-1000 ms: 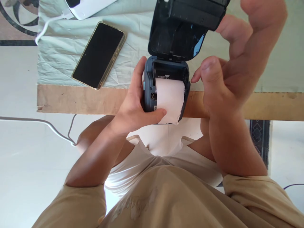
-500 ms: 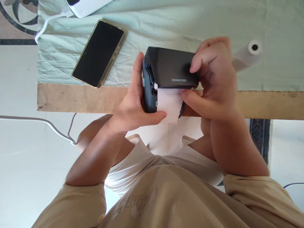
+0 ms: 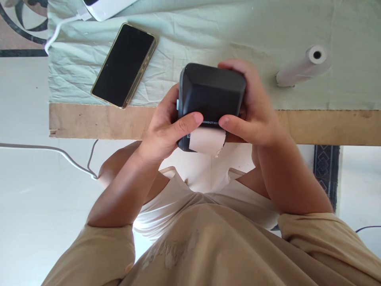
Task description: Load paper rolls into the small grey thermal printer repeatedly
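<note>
I hold a small dark grey label printer (image 3: 211,95) in both hands over the near edge of the table. Its lid is down. A strip of white paper (image 3: 206,141) with a torn end sticks out of its front slot. My left hand (image 3: 165,129) grips the printer's left side, with the thumb pressed on the lid's front edge. My right hand (image 3: 253,109) wraps the right side, thumb also on the lid's front edge beside the brand lettering.
A black phone (image 3: 123,65) lies on the pale green cloth (image 3: 268,24) to the left. A white paper roll (image 3: 302,67) lies to the right. A white device (image 3: 104,6) with a cable (image 3: 59,28) sits at the top left. The bare wooden table edge (image 3: 327,127) runs below the cloth.
The printer's lid went from wide open to shut over the paper. My right hand swung it down and now grips the printer; my left thumb moved from the paper onto the lid.
</note>
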Demonstrator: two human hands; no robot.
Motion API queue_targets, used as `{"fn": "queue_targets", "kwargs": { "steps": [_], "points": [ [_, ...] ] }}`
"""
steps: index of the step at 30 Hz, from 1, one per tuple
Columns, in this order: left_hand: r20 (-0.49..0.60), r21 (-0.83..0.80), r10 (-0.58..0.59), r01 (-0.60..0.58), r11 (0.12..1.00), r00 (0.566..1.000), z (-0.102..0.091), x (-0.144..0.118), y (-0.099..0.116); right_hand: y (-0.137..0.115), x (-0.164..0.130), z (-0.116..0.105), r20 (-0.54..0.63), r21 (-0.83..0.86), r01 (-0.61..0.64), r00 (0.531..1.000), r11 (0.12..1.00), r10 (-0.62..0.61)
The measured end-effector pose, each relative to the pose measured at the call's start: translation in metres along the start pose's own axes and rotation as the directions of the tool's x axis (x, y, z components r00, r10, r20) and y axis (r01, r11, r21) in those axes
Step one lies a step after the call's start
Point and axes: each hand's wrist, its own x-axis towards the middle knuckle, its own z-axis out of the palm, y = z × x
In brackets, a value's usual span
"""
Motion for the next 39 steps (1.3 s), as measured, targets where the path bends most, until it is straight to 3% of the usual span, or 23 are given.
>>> {"fn": "queue_targets", "kwargs": {
  "steps": [14, 20, 26, 34, 39],
  "points": [
    [-0.008, 0.007, 0.004, -0.004, 1.000, 1.000, 0.0035, 0.0020, 0.0031, 0.0065, 0.0005, -0.0009, 0.011, -0.097, 0.069, 0.998, 0.993, -0.068],
    [0.032, -0.070, 0.040, -0.038, 0.997, 0.999, 0.0036, 0.0041, 0.0020, 0.0056, 0.0005, -0.0013, 0.010, -0.124, 0.054, 0.999, 0.991, -0.053],
    [-0.003, -0.023, 0.009, -0.009, 1.000, 1.000, 0.0035, 0.0033, 0.0024, 0.0044, 0.0011, -0.0021, 0.030, -0.094, 0.065, 0.998, 0.993, -0.063],
    [0.049, -0.104, 0.056, -0.051, 0.993, 0.997, -0.0018, 0.0042, -0.0022, 0.0039, 0.0036, -0.0041, 0.078, -0.044, 0.012, 0.997, 0.999, -0.009],
    [0.055, -0.075, 0.091, -0.086, 0.993, 0.994, -0.0023, 0.0025, -0.0052, 0.0061, 0.0046, -0.0050, 0.046, -0.059, 0.087, 0.995, 0.994, -0.085]
  ]
}}
